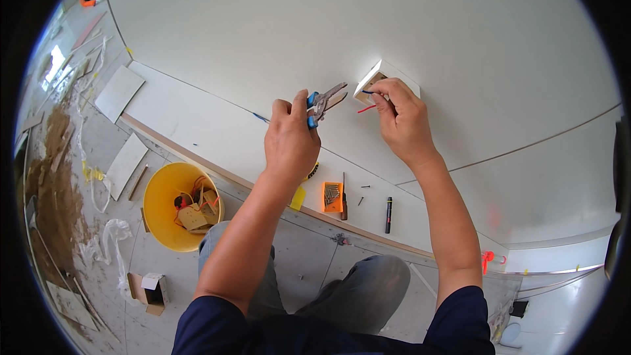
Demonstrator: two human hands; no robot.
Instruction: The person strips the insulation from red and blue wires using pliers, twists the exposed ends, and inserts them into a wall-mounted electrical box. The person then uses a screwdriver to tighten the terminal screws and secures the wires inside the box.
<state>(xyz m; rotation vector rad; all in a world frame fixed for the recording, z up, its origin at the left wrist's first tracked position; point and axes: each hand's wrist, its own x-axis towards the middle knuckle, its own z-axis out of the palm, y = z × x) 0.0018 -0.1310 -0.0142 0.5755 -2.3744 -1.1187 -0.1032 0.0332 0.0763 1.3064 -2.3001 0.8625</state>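
As left hand (289,141) grips blue-handled metal pliers (320,102), right hand (404,123) pinches thin blue wire (367,92), likely springy, best held near its end.

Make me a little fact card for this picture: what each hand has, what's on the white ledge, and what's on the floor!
Left hand: holds blue-handled pliers, jaws open
Right hand: pinches a blue wire at the white box
Poking out: red wire
Ledge: orange tray of screws, screwdriver, marker
Floor: yellow bucket, opened carton
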